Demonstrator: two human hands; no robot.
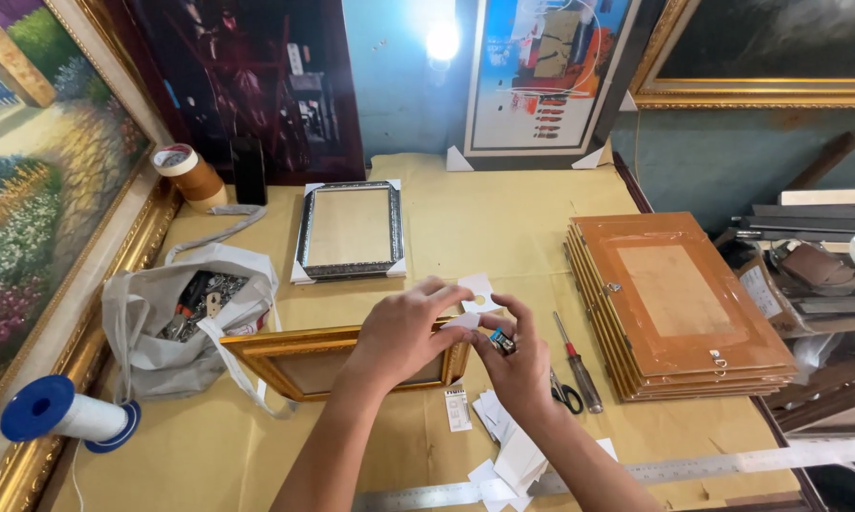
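One small white cardboard corner piece [478, 294] is pinched between the fingers of the left hand [404, 332] and the right hand [520, 358], above the right end of one gold picture frame [299, 360] on the tabletop [503, 228]. One silver frame [349, 230] lies farther off. The stack of backing boards [679, 303] holds perhaps six; its lower boards are hidden. The steel ruler [655, 469] is cut off at the near edge.

A gold picture frame [337, 358] lies at the centre, with a dark silver patterned frame [349, 230] at twelve o'clock on tan paper [503, 218]. At three o'clock sits an orange-brown stack of frame backs [679, 303]. At nine o'clock lies a grey bag [152, 332], and at eight o'clock a white spool with blue ends [67, 414]. The white corner piece [478, 291] shows a yellow spot.
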